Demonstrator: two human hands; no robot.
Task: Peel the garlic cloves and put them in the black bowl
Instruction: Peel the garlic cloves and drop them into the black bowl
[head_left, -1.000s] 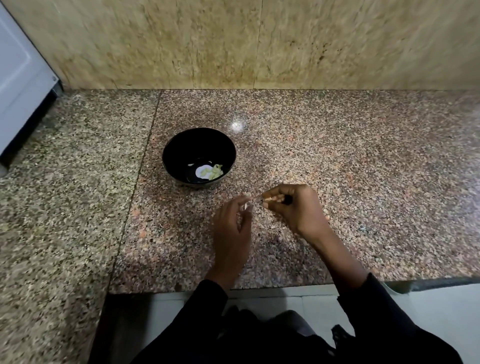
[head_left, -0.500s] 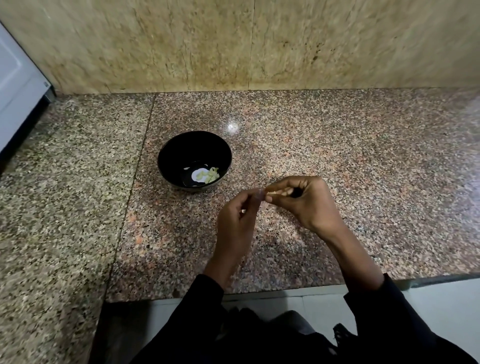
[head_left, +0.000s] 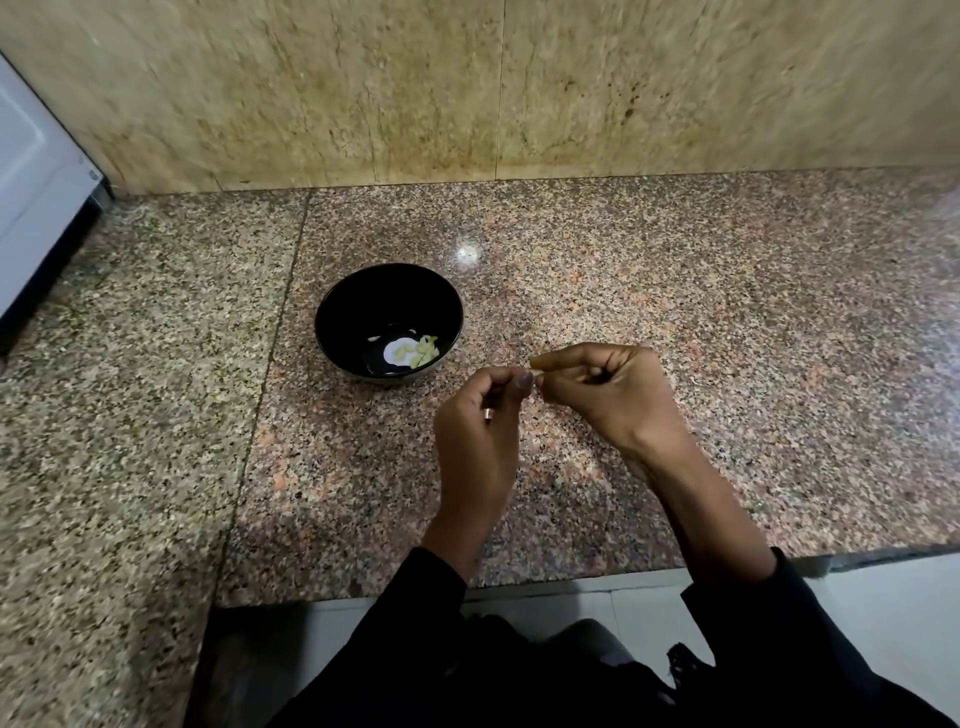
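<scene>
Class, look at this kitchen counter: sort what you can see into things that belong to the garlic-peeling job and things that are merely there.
Belonging to the job:
black bowl
peeled garlic pieces in the bowl
left hand and right hand, fingertips meeting over something too small to make out

Merely there:
granite counter
stone wall panel
white appliance at the far left

The bowl (head_left: 388, 322) was glossy black, holding pale yellow-green cloves (head_left: 422, 351); the bench (head_left: 675, 291) was speckled pink-brown granite, the wall (head_left: 467, 88) mottled beige, the sleeves (head_left: 810, 639) black
</scene>
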